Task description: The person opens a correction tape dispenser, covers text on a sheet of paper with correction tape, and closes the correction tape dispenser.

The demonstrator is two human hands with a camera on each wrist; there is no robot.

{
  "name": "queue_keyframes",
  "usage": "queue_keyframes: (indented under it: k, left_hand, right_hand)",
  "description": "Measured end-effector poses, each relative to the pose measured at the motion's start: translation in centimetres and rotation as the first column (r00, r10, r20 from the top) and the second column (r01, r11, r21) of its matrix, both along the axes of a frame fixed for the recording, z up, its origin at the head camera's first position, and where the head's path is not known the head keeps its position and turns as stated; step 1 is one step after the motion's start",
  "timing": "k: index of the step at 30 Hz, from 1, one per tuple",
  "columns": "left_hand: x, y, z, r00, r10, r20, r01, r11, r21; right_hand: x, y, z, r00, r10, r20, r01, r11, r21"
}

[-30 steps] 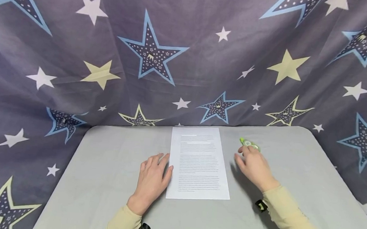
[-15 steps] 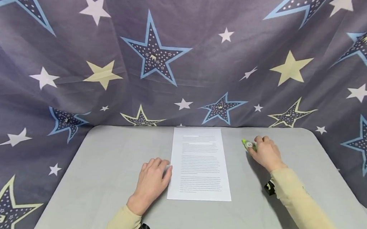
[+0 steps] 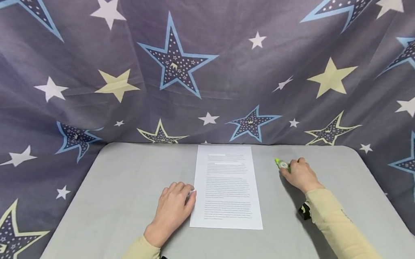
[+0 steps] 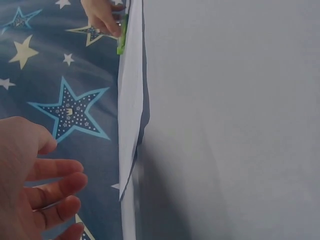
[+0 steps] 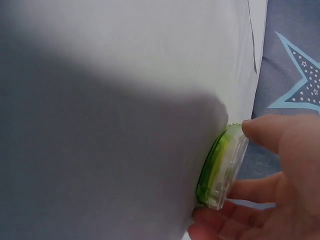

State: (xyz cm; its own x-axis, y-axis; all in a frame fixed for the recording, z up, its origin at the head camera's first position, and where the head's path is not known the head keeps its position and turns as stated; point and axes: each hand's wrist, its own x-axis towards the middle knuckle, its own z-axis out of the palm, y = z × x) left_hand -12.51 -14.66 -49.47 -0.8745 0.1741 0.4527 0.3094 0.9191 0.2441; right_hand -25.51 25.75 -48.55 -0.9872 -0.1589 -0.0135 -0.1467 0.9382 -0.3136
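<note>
Green correction tape dispenser [image 5: 220,167], a white disc [image 3: 284,165] inside, is pinched in the right hand [image 3: 302,176]; I see it right of the printed sheet [image 3: 227,188], the left hand [image 3: 173,207] relaxed beside that sheet.

"So what's your count?"
"One printed sheet [image 3: 227,188], mid-frame, and one green tape dispenser [image 3: 283,164], right of centre."
"Grips?"
"Two, one left grip [image 3: 173,208] and one right grip [image 3: 303,176]."
"Sleeves [image 3: 347,232]?"
"Two, with two black wrist pieces [image 3: 304,211]."
"Underneath it all?"
"One grey surface [image 3: 126,188], low in the frame."
"And plain yellow stars [image 3: 118,85] on the cloth [image 3: 216,20]?"
"Two: one left of centre, one upper right."
"Yellow-edged stars [image 3: 4,233]?"
"Three."
</note>
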Motion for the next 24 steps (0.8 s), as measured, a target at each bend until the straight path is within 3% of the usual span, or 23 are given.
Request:
queue_keyframes:
  k: [11, 19, 24]
  left_hand:
    - [-0.07, 0.05, -0.06, 1.000, -0.004, -0.006, 0.004, 1.000, 0.023]
    - [-0.51, -0.14, 0.17, 1.000, -0.005, -0.015, 0.005, 0.999, 0.034]
    - [-0.06, -0.26, -0.01, 1.000, -0.006, -0.011, 0.007, 1.000, 0.030]
  right_hand:
    - [0.03, -0.27, -0.09, 1.000, -0.005, -0.013, 0.004, 0.999, -0.048]
    - [-0.19, -0.68, 0.27, 0.994, 0.049, -0.100, -0.061, 0.991, -0.122]
    - [0.30, -0.76, 0.11, 0.989, 0.094, -0.114, -0.105, 0.989, -0.100]
